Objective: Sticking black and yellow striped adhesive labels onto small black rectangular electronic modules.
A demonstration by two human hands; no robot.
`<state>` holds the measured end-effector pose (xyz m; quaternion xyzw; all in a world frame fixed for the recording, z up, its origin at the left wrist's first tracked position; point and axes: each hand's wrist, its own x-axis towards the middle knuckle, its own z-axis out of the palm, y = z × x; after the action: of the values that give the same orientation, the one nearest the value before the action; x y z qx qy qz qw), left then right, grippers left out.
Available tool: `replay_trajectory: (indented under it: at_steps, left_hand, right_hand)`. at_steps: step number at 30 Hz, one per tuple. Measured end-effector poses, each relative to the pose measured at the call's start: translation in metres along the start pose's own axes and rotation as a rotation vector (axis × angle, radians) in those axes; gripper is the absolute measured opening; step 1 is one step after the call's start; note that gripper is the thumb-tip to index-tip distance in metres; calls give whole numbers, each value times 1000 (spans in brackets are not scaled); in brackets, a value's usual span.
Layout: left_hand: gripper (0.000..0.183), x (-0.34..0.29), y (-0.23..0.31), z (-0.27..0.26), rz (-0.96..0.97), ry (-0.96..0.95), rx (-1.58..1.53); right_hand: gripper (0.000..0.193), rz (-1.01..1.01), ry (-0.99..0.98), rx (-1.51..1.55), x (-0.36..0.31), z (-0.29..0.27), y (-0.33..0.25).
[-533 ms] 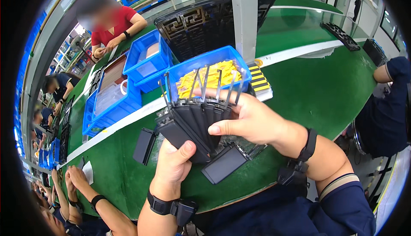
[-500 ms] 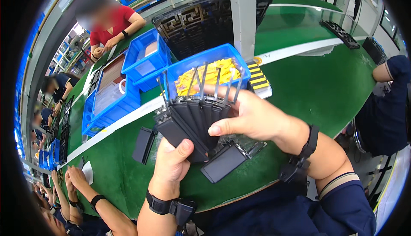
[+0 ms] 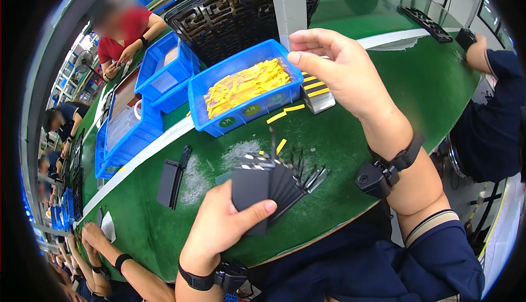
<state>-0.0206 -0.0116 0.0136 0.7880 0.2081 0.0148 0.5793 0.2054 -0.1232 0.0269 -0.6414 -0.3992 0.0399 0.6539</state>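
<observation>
A fanned stack of flat black rectangular packs (image 3: 251, 188), with thin dark strips standing out from the far ends, is gripped in my left hand (image 3: 222, 217). My left thumb presses across the front pack, and the fingers beneath are hidden. Raised beside the right end of a blue bin (image 3: 219, 125) is my right hand (image 3: 334, 66), its fingers loosely bent, with nothing visible between thumb and forefinger. Small yellow strips (image 3: 246, 87) fill that bin. Another flat black pack (image 3: 167, 184) lies on the green table, left of the stack.
Loose yellow strips (image 3: 277, 117) lie before the bin. Other blue bins (image 3: 156, 77) stand to its left, and a yellow-and-black striped block (image 3: 318, 96) to its right. A grey post (image 3: 287, 11) rises behind. Co-workers sit left and right along the green table (image 3: 383, 83).
My right hand has left the stack and moved up beside the bin. My left hand has lowered the stack toward the table and turned it. My view has shifted.
</observation>
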Motion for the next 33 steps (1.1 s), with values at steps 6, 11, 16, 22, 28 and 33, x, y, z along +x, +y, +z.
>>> replay_trajectory:
  at_steps: [6,11,16,22,28,33]
  left_hand:
    - [52,0,-1,-3,179,62,554]
    - [97,-5,13,17,339,77,783]
    - [99,-4,16,36,275,72,967]
    - [100,-8,17,35,275,67,991]
    - [92,0,25,-1,336,176,707]
    - [35,29,-8,-16,211,238,-143]
  right_hand:
    - [35,-191,86,-568,4,-9,6]
    - [34,-104,64,-903,18,-33,28]
    - [40,333,-243,-1041,28,-35,34]
    - [35,400,-187,-815,32,-41,60]
    - [22,93,-149,-1080,22,-36,42]
    - [23,-175,84,-1101,9,-16,13]
